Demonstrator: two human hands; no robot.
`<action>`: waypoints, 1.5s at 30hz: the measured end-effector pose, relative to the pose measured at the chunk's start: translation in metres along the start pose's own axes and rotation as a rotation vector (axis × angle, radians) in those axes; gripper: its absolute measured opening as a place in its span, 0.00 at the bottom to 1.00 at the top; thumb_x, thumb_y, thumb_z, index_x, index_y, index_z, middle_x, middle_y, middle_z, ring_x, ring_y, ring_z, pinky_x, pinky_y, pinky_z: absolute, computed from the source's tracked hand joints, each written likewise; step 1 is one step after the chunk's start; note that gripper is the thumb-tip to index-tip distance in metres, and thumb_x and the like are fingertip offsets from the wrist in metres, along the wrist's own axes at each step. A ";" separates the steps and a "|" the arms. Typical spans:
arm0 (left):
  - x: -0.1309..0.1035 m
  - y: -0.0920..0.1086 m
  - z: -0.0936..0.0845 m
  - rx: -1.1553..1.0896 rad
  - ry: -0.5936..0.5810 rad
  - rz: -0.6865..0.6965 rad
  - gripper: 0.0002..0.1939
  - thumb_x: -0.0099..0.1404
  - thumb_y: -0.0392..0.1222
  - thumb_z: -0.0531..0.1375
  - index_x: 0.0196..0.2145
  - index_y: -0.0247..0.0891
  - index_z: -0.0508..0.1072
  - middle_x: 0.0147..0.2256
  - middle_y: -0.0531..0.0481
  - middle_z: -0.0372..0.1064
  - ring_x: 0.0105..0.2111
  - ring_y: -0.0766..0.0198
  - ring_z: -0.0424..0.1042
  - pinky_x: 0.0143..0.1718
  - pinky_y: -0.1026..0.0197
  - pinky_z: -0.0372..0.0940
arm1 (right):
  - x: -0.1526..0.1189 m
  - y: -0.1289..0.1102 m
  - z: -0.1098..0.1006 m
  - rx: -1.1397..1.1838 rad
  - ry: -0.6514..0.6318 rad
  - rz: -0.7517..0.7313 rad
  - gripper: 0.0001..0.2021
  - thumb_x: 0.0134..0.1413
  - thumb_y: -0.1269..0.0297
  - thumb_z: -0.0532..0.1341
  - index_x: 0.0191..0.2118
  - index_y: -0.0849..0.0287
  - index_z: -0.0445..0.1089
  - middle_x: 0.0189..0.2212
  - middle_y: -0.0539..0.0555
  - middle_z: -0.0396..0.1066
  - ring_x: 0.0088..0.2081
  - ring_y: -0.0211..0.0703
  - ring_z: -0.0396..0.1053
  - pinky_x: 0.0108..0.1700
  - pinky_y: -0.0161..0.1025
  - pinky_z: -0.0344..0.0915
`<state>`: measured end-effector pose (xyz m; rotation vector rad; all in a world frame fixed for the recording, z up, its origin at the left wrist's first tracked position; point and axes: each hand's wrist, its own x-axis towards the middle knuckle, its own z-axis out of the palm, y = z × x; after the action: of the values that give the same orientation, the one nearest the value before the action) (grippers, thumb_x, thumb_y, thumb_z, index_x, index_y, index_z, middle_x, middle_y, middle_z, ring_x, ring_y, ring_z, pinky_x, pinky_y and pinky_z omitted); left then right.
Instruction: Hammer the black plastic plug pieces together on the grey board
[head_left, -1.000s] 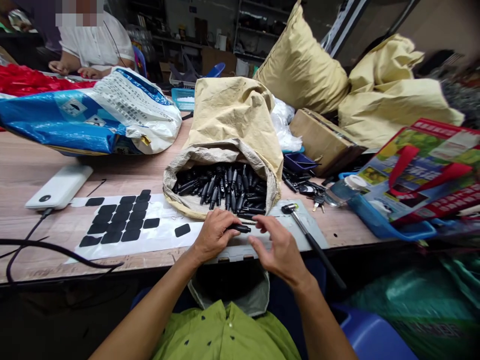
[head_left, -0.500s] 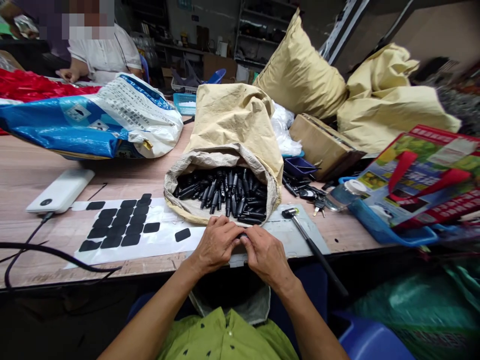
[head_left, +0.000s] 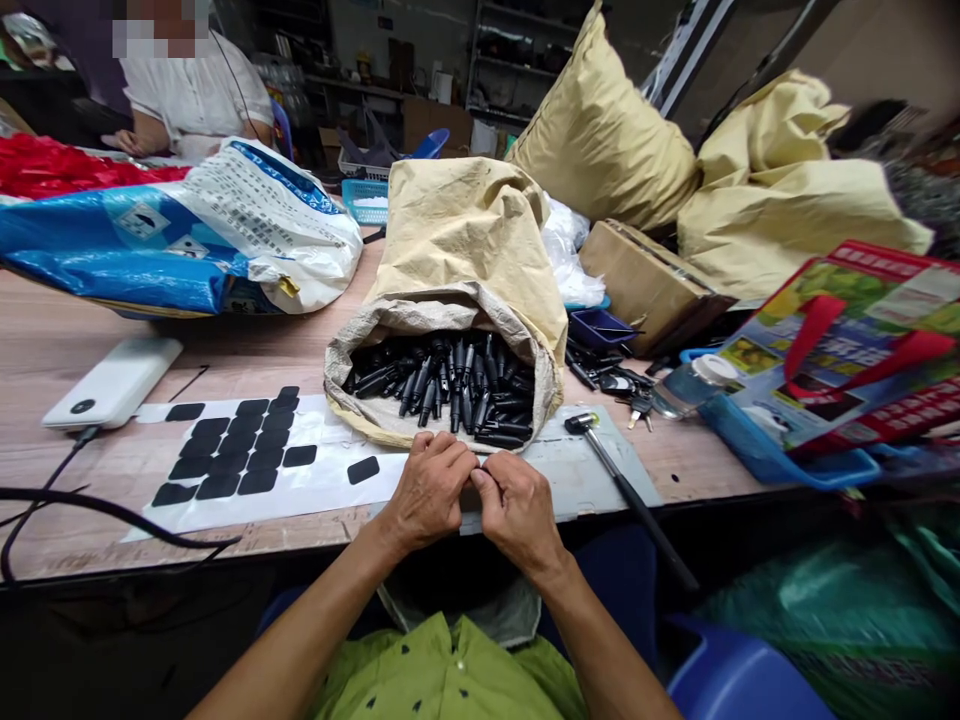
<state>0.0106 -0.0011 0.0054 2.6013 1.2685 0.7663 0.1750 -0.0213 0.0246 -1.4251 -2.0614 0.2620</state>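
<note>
My left hand (head_left: 433, 490) and my right hand (head_left: 519, 510) meet at the table's front edge, fingers curled and thumbs close together. Whatever is pinched between them is too small and covered to make out. Just beyond my fingertips, an open cream sack (head_left: 465, 230) lies with its mouth toward me, full of black tube-like parts (head_left: 442, 385). To the left, a white sheet (head_left: 319, 490) carries several black rounded patches (head_left: 232, 442). A hammer (head_left: 630, 495) with a black handle rests right of my hands, its handle reaching past the edge.
A white power bank (head_left: 112, 385) with a cable lies at the left, below a blue and white bag (head_left: 262, 230). Keys (head_left: 640, 412), a clear jar (head_left: 694, 385) and a blue tray (head_left: 780, 455) stand right. A person in white (head_left: 195, 95) sits across the table.
My hands have drawn slightly closer together, and the dark piece that showed between them is now mostly covered. The view has shifted a little.
</note>
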 end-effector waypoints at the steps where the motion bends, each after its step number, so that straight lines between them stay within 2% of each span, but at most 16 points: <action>1: 0.000 0.000 0.000 -0.008 0.005 -0.005 0.07 0.66 0.34 0.54 0.37 0.39 0.71 0.35 0.44 0.70 0.42 0.50 0.64 0.47 0.46 0.55 | 0.000 0.001 0.001 0.021 0.002 0.011 0.16 0.68 0.63 0.52 0.26 0.55 0.61 0.27 0.53 0.67 0.30 0.41 0.63 0.35 0.38 0.56; 4: 0.001 -0.001 0.000 -0.032 0.006 -0.019 0.08 0.67 0.35 0.53 0.38 0.40 0.72 0.35 0.44 0.71 0.42 0.50 0.65 0.47 0.46 0.55 | -0.001 0.006 -0.001 0.140 -0.046 0.047 0.15 0.69 0.61 0.53 0.29 0.56 0.65 0.27 0.52 0.68 0.30 0.41 0.64 0.35 0.38 0.58; 8: 0.001 -0.002 0.001 -0.046 0.007 -0.054 0.10 0.66 0.33 0.55 0.42 0.40 0.73 0.38 0.45 0.73 0.44 0.50 0.65 0.47 0.46 0.55 | -0.002 0.016 -0.006 0.316 -0.116 0.098 0.11 0.64 0.56 0.60 0.38 0.58 0.72 0.27 0.50 0.67 0.30 0.39 0.64 0.32 0.35 0.59; 12: 0.002 -0.002 0.000 -0.042 0.024 -0.095 0.10 0.65 0.33 0.57 0.44 0.41 0.73 0.39 0.47 0.73 0.44 0.50 0.65 0.48 0.46 0.55 | 0.000 0.022 -0.005 0.387 -0.138 0.126 0.11 0.60 0.56 0.64 0.42 0.58 0.73 0.26 0.47 0.65 0.27 0.37 0.62 0.30 0.34 0.59; 19: 0.001 -0.001 -0.001 -0.028 0.056 -0.089 0.08 0.68 0.35 0.57 0.43 0.40 0.74 0.38 0.47 0.74 0.44 0.51 0.65 0.48 0.46 0.56 | 0.002 0.022 -0.002 0.351 -0.116 0.118 0.13 0.61 0.52 0.64 0.37 0.59 0.73 0.24 0.48 0.63 0.26 0.37 0.61 0.30 0.35 0.57; 29: 0.000 0.000 -0.001 -0.014 0.052 -0.076 0.09 0.66 0.34 0.58 0.42 0.40 0.75 0.37 0.47 0.74 0.43 0.51 0.65 0.47 0.46 0.56 | 0.002 0.022 0.004 0.249 -0.102 0.089 0.14 0.68 0.55 0.56 0.37 0.57 0.72 0.29 0.51 0.70 0.32 0.40 0.66 0.36 0.36 0.58; 32: 0.000 0.000 -0.001 0.009 0.039 -0.070 0.06 0.65 0.34 0.58 0.39 0.39 0.74 0.35 0.47 0.73 0.42 0.51 0.64 0.47 0.46 0.56 | 0.001 0.021 0.006 0.237 -0.101 0.071 0.14 0.69 0.57 0.54 0.36 0.57 0.71 0.31 0.52 0.71 0.33 0.40 0.67 0.37 0.36 0.59; 37: -0.001 -0.002 0.001 0.013 0.037 -0.032 0.06 0.64 0.31 0.56 0.34 0.39 0.72 0.33 0.47 0.71 0.40 0.52 0.63 0.46 0.46 0.55 | -0.001 0.016 0.011 0.154 -0.039 0.062 0.15 0.68 0.61 0.54 0.28 0.57 0.64 0.27 0.52 0.68 0.31 0.40 0.65 0.35 0.37 0.56; 45: -0.001 -0.001 -0.002 -0.097 0.060 -0.033 0.06 0.65 0.33 0.57 0.36 0.38 0.73 0.33 0.47 0.71 0.40 0.52 0.64 0.47 0.45 0.56 | -0.002 0.016 0.013 0.206 -0.003 0.059 0.16 0.68 0.57 0.55 0.27 0.57 0.64 0.25 0.50 0.66 0.28 0.38 0.62 0.33 0.36 0.54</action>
<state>0.0080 -0.0014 0.0067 2.4927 1.2534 0.8831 0.1802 -0.0140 0.0056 -1.3608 -1.9347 0.4858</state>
